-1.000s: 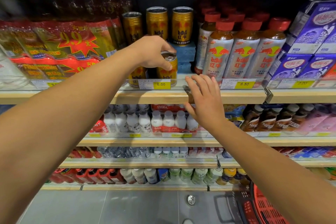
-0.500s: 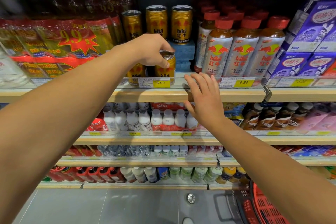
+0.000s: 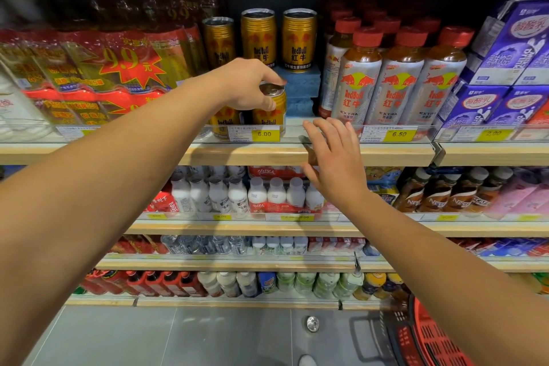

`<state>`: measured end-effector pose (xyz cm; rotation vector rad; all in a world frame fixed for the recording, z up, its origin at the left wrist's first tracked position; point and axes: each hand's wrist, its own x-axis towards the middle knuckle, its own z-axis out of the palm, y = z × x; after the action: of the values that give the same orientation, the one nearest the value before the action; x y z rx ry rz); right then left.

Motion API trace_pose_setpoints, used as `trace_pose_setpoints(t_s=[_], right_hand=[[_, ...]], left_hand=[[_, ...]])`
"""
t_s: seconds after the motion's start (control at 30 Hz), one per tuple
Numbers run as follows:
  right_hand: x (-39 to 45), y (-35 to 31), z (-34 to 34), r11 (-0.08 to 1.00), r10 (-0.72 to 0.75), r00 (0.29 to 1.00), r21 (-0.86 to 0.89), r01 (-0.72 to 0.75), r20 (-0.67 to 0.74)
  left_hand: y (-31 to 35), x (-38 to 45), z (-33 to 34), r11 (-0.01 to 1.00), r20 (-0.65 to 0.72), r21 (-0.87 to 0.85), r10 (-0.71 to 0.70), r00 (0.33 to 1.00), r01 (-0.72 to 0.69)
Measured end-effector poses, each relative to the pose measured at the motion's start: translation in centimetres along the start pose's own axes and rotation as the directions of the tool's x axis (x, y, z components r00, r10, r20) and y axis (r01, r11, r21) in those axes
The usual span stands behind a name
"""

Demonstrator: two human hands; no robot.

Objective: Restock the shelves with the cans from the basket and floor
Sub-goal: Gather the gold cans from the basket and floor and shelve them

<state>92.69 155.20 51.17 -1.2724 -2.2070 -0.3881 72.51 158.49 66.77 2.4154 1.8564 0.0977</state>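
My left hand [image 3: 245,85] grips the top of a gold Red Bull can [image 3: 271,111] standing at the front of the upper shelf [image 3: 237,154], above the 6.00 price tag. Another gold can [image 3: 227,122] stands just left of it, partly hidden by my hand. Three gold cans [image 3: 258,38] stand raised on blue blocks behind. My right hand [image 3: 332,157] hovers open in front of the shelf edge, fingers spread, right of the held can. The red basket [image 3: 427,336] shows at the bottom right on the floor.
Red-capped Red Bull bottles [image 3: 395,80] fill the shelf right of the cans, purple milk cartons [image 3: 511,68] farther right. Red-wrapped multipacks [image 3: 98,74] lie to the left. Lower shelves hold small white bottles [image 3: 237,196] and coffee bottles. Grey floor lies below.
Almost nothing has moved; my left hand stays on the can's top and my right hand stays by the shelf edge. The view shifted very slightly.
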Motion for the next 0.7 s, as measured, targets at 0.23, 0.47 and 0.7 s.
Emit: trace_pose_setpoints(t_s=[0.23, 0.47, 0.7], right_hand=[[0.1, -0.4, -1.1, 1.0, 0.014, 0.997, 0.01, -0.015, 0.071], [-7.0, -4.9, -1.2, 0.99, 0.009, 0.983, 0.135, -0.034, 0.181], [-18.9, -9.7, 1.6, 0.986, -0.002, 0.858, 0.144, -0.085, 0.514]], left_hand=[[-0.1, -3.7, 1.8, 0.999, -0.279, -0.028, 0.011, 0.96, -0.02], [1.1, -14.7, 9.3, 0.942, -0.337, -0.315, 0.0, 0.941, -0.113], [1.5, -23.8, 21.7, 0.879, -0.108, -0.474, -0.113, 0.988, 0.048]])
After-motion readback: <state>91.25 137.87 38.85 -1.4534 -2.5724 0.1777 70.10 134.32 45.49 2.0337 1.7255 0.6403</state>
